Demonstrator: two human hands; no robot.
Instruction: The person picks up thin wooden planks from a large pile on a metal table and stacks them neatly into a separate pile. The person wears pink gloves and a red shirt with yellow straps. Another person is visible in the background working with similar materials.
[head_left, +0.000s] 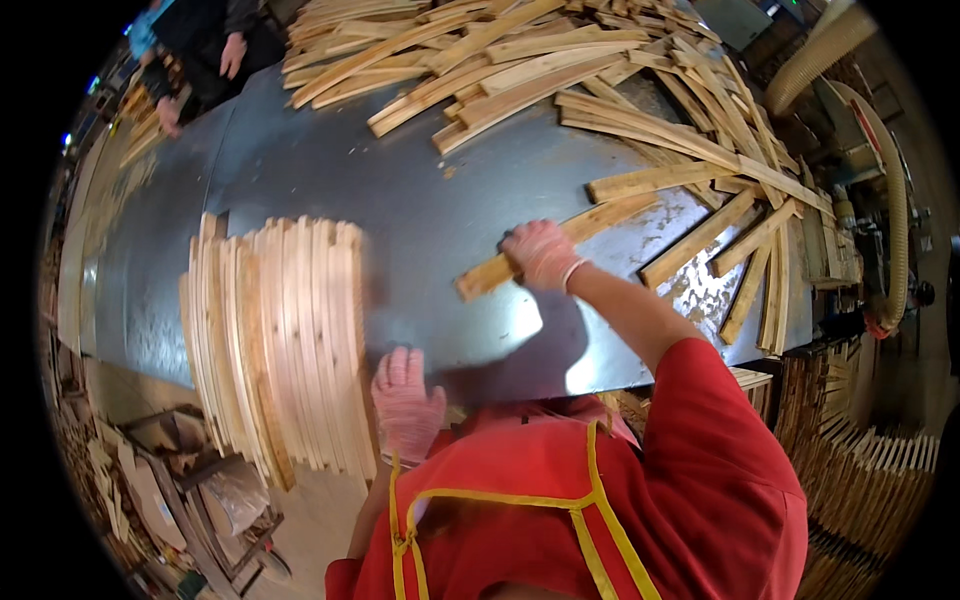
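At lower left we see a dark frame (183,515) standing low beside the table, with a clear plastic bag (237,497) in it; what the bag holds we cannot tell. At the far left corner, a co-worker's hand (233,55) hangs near the metal table (420,200). Next comes a row of pale strips (290,335), packed side by side and jutting past the table's near edge. Just beside its right side is our gloved left hand (408,400), open, fingers extended, holding nothing. Our gloved right hand (543,255) lies over a wooden strip (484,278) on the table, fingers partly bent; how firmly it grips we cannot tell. A jumbled heap of strips (560,75) crowds the far side and right end. Beyond, at right, a ribbed hose (822,55) hangs above stacked strips (850,450).
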